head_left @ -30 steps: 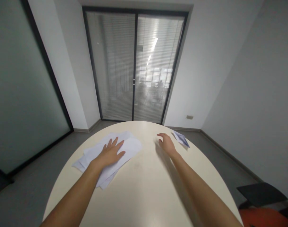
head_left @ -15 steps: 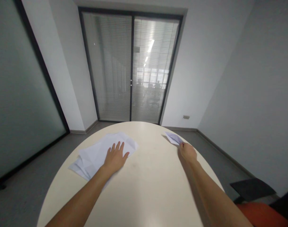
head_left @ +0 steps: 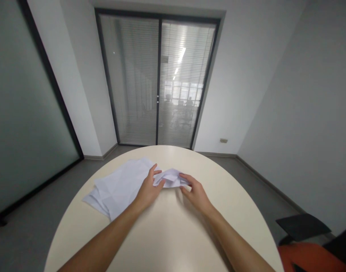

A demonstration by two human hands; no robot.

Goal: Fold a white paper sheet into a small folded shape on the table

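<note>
Fingers of both hands are pinching one small folded paper (head_left: 170, 177) just above the round table (head_left: 175, 234), out in front of you near the middle. Your left hand (head_left: 148, 190) is gripping its left end between thumb and curled fingers, while your right hand (head_left: 196, 192) is holding the right end with fingertips closed on the edge. You are working just beside the stack of creased white sheets (head_left: 120, 187), which is lying to the left, so keep the piece clear of it. You are probably best served by easing the layers with light, even tension from both ends; a hard tug looks likely to tear paper this thin
</note>
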